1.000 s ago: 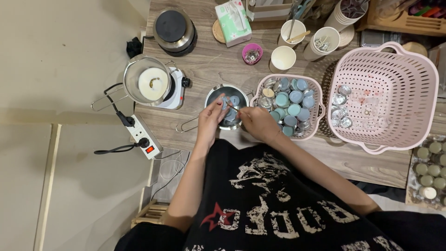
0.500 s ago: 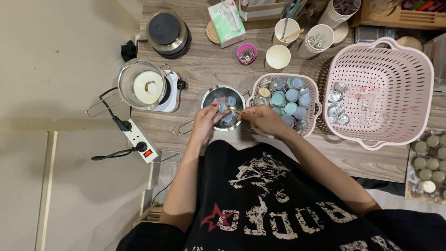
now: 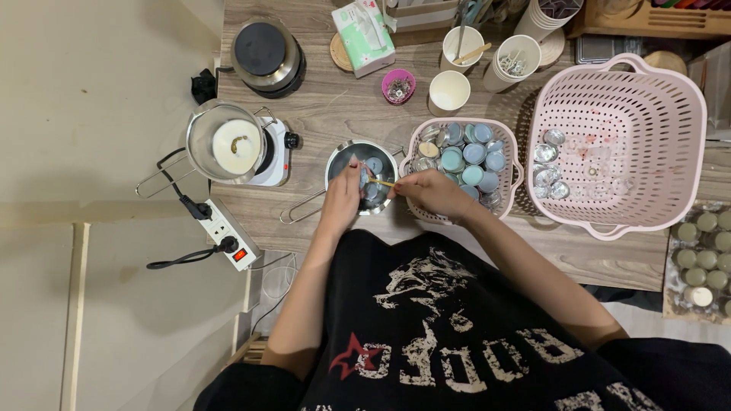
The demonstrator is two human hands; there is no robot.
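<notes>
Hands over small steel pan (image 3: pixel 364 181), table centre. Our L hand (image 3: pixel 344 192) pinches small blue cup (image 3: pixel 363 176): light, thin-walled, prob. dents, so we'd grip by rim. Our R hand (image 3: pixel 426 190) pinches thin wooden stick (image 3: pixel 381 182), tip at cup. Right: small pink basket (image 3: pixel 509 154) w/ more cups.

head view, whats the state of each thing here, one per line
small steel saucepan: holds blue cups
left hand: holding a small cup over it
right hand: gripping a thin yellow stick
small pink basket: full of blue cups
large pink basket: nearly empty
pot on white hotplate: holds white wax

Tray of cups (image 3: pixel 704 255) cut off at rt edge
</notes>
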